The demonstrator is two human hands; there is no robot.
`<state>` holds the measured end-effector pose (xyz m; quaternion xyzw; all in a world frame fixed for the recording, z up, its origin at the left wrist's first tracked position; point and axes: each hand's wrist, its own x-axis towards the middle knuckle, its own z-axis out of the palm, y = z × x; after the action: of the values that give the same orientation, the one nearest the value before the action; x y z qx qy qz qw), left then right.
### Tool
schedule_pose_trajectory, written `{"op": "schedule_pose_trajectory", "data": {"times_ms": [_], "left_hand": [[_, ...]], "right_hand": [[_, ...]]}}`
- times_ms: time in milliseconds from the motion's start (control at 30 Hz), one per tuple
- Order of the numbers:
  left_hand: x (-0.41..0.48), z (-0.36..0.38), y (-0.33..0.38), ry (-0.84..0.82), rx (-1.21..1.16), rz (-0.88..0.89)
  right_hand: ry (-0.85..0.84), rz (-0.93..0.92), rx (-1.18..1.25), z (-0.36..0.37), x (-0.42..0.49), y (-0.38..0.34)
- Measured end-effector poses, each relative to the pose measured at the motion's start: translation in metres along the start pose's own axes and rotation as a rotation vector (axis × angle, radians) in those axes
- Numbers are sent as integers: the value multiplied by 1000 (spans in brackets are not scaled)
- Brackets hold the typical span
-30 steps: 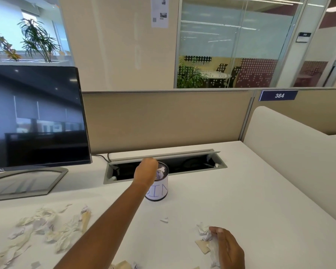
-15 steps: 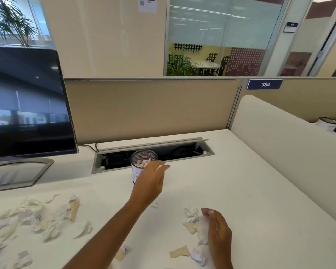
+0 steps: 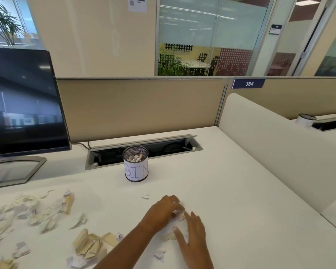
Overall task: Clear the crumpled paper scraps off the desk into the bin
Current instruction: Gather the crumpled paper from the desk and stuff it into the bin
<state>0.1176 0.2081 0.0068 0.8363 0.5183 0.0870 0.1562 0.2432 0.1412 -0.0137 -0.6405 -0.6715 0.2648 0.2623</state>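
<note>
A small mesh cup labelled "BIN" [image 3: 136,172] stands upright at mid-desk with paper showing inside it. In front of it, my left hand [image 3: 161,212] is down on the desk, fingers curled around a small white paper scrap [image 3: 179,215]. My right hand [image 3: 192,237] lies palm down beside it, fingers spread over the same little heap. Many crumpled scraps [image 3: 37,210] are strewn at the left. A tan crumpled wad [image 3: 89,243] lies near my left forearm. Single bits lie apart: one scrap [image 3: 145,196] near the bin, another scrap [image 3: 159,255] by my right wrist.
A dark monitor [image 3: 23,103] on a grey stand fills the left rear. An open cable trough [image 3: 173,147] runs just behind the bin. A padded cream divider [image 3: 270,152] bounds the white desk [image 3: 250,220] on the right; a partition wall stands behind.
My left hand came back from above the bin down to the desk and closed on the scraps next to my right hand. The right hand's fingers have flattened out.
</note>
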Motion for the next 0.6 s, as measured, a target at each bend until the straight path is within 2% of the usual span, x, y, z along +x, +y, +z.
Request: {"op": "schedule_pose_trajectory", "data": {"times_ms": [100, 133, 167, 200, 233, 300, 333, 367, 433, 467, 567, 600], "left_hand": [[-7, 3, -3, 64, 13, -50], [-10, 4, -4, 81, 18, -70], [-12, 4, -6, 97, 22, -89], [-15, 4, -8, 109, 24, -107], [-17, 4, -10, 117, 23, -123], [-22, 4, -13, 126, 19, -155], [-25, 4, -14, 130, 18, -172], [-27, 3, -15, 137, 17, -190], [-31, 2, -16, 150, 18, -225], [-32, 2, -17, 154, 19, -240], [-34, 1, -20, 159, 0, -283], [-35, 1, -21, 163, -21, -301]], "right_hand": [[-6, -68, -156, 18, -12, -8], [24, -130, -123, 21, -22, -16], [50, -219, -232, 24, -27, -20], [-5, -214, -259, 23, -30, -26], [50, -246, -315, 25, -27, -32], [-37, -272, -312, 23, -29, -33], [41, -312, -379, 24, -25, -32], [20, -324, -393, 18, -23, -32], [-97, -268, -313, 18, -27, -30], [-24, -291, -280, 13, -23, -28], [-82, -281, -176, 5, -18, -33], [-45, -263, -162, 3, -15, -34]]}}
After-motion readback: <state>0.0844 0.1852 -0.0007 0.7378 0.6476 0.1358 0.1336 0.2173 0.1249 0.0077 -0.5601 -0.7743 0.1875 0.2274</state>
